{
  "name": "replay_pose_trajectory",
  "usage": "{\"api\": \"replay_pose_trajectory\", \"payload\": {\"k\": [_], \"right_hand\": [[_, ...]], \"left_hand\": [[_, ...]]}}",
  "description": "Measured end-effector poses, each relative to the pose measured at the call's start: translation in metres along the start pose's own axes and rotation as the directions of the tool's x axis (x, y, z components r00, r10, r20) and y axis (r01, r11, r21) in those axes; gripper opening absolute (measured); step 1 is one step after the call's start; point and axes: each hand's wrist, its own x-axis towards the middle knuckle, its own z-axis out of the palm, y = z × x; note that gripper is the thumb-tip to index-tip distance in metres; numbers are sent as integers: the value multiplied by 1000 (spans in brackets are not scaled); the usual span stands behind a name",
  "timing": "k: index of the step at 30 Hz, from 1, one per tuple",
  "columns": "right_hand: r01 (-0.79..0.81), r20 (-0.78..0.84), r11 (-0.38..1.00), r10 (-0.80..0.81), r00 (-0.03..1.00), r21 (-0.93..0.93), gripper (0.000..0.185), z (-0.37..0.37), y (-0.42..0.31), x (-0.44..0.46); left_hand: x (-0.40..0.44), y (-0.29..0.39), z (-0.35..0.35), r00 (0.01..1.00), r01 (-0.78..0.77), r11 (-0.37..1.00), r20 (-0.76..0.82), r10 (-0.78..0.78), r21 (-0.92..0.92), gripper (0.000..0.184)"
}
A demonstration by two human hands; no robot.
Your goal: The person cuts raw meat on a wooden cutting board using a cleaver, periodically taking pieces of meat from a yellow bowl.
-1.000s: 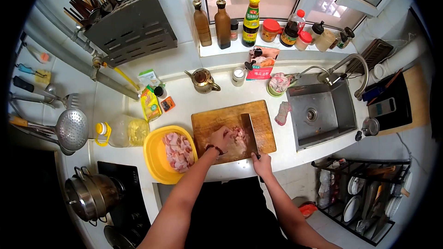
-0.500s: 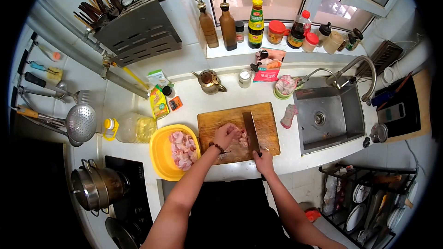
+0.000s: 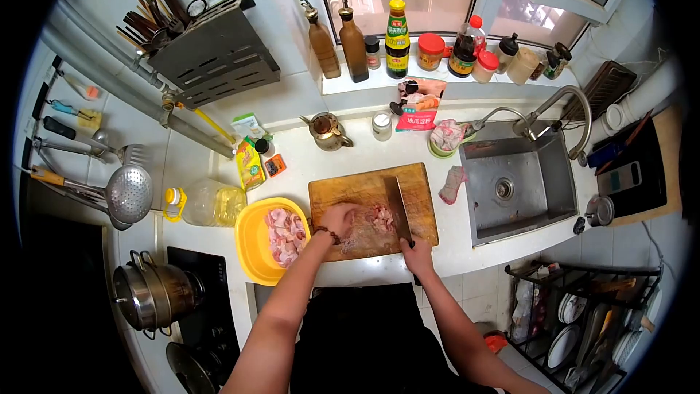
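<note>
A wooden cutting board [image 3: 350, 188] lies on the counter with pieces of raw meat [image 3: 382, 219] near its middle. My right hand [image 3: 416, 249] grips the handle of a cleaver [image 3: 398, 208], whose blade stands just right of the meat. My left hand [image 3: 338, 220], with a beaded bracelet on the wrist, is over the board's left part, apart from the meat pile; its fingers are smeared by motion. Left of the board, a yellow basin [image 3: 249, 252] holds more raw meat [image 3: 286, 236].
The sink [image 3: 503, 189] is at the right, with a cloth [image 3: 453, 184] beside it. A teapot [image 3: 327, 132], a glass jar [image 3: 381, 125] and a pink packet [image 3: 420, 106] stand behind the board. An oil jug [image 3: 211, 204] and stove [image 3: 197, 299] are left.
My left hand has moved left, away from the meat pile and the cleaver. My right hand still holds the cleaver in nearly the same place.
</note>
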Motion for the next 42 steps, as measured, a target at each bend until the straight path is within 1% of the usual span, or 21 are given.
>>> {"api": "replay_pose_trajectory", "payload": {"k": [2,3,4,6,7,10,12,15,18,20,21,23,24,26,27,28,31,35,37,39,42], "right_hand": [[-8,-5,1000,8,1000,8,23,1,-1,-2],[-5,-1,1000,5,1000,9,23,2,-2,-1],[-6,0,1000,6,1000,19,24,2,-4,-2],[-5,5,1000,5,1000,27,24,3,-7,-2],[-1,18,1000,1,1000,1,24,3,-11,-1],[66,15,998,-66,998,13,24,12,-4,3],[132,0,990,-132,991,44,23,13,-3,3],[93,54,996,-93,994,12,22,14,-9,4],[60,92,998,-59,994,-11,21,15,-9,4],[81,95,996,-77,992,-36,22,16,-10,4],[80,97,996,-76,992,-37,22,16,-11,3],[95,97,995,-91,991,-32,22,15,-13,1],[95,100,995,-91,991,-33,22,15,-14,2],[76,90,997,-79,993,35,23,16,-16,1],[77,94,996,-80,992,32,23,16,-16,1],[80,98,997,-80,992,1,23,16,-16,2],[86,103,996,-82,991,-36,24,15,-24,2],[59,123,997,-54,991,-44,25,18,-23,0],[54,140,997,-45,989,-64,24,20,-23,-2],[52,151,995,-39,988,-81,24,25,-19,-2],[164,106,986,-164,981,7,24,36,-9,-4]], "left_hand": [[-7,-12,-8,974,217,975,-85,-212,52,24],[-9,-16,-10,966,256,944,-27,-256,208,22],[-14,-18,-7,965,260,943,-31,-259,208,22],[-25,-18,2,940,258,941,167,-297,220,26],[-32,-14,9,936,298,924,117,-332,240,40],[-43,15,9,909,388,852,8,-418,352,52],[-51,4,24,912,392,867,-9,-409,308,59],[-57,6,33,906,419,826,-106,-411,377,49],[-61,-8,42,890,456,855,-128,-437,249,40],[-63,-13,40,879,472,880,-89,-468,44,30],[-64,-12,37,879,474,879,-88,-469,43,30],[-66,-12,33,934,302,945,-237,-268,123,23],[-64,-4,24,933,305,944,-238,-271,121,23],[-60,19,4,911,131,974,-409,-44,187,22],[-60,18,5,912,140,968,-408,-43,210,27],[-62,12,11,910,142,968,-413,-44,209,27],[-76,7,29,893,384,890,-145,-425,-244,35],[-93,2,40,879,430,887,-148,-454,-168,37],[-96,0,41,910,319,943,-248,-332,-93,37],[-94,2,39,924,291,956,-251,-288,-25,37],[-85,17,34,939,275,955,-243,-243,108,33]]}}
